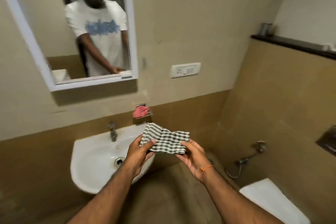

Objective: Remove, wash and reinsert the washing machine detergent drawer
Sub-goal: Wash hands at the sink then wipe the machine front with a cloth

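White sink (pixel 87 152) and tap (pixel 112 132) sit beside both hands' checked cloth (pixel 166 141)

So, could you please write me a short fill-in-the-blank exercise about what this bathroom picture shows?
1. Both hands hold a checked ____ between them.
2. The left hand and the right hand hold it beside the white ____.
3. The tap stands at the back rim of the basin, and the pink item sits in a holder on the ____.
4. The orange thread is tied round the ____ wrist.

Missing words: cloth; basin; wall; right
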